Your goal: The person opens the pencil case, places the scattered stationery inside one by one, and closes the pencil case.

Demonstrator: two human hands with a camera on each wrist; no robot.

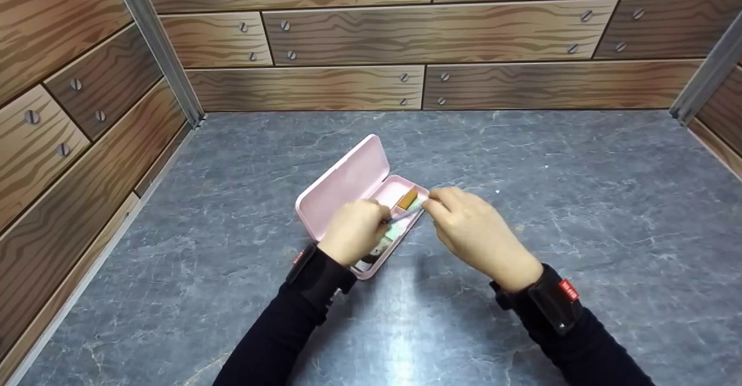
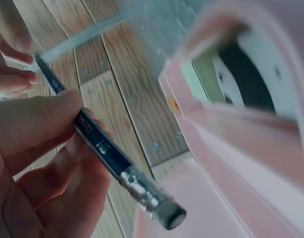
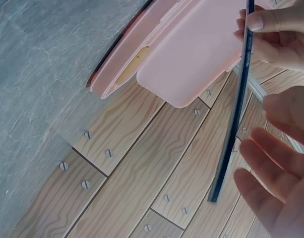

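Note:
My left hand [image 1: 357, 229] pinches a dark blue pencil [image 2: 102, 146] between thumb and fingers. The pencil's silver ferrule and worn eraser stick out beyond the grip in the left wrist view. Its far end looks blunt in the right wrist view. My right hand [image 1: 478, 229] is beside that far end, fingers loosely bent and apart from the pencil in the right wrist view. Below the hands lies a pink pencil case with its lid [image 1: 345, 192] raised. Inside are an orange-brown block [image 1: 408, 199] and a pale green and white item [image 1: 394, 232], partly hidden by my left hand.
The case rests on a grey marbled tabletop [image 1: 232, 200]. Wood-plank-patterned walls [image 1: 348, 32] with metal corner posts enclose the back and sides. Each wrist carries a black strap [image 1: 553, 299] over a dark sleeve.

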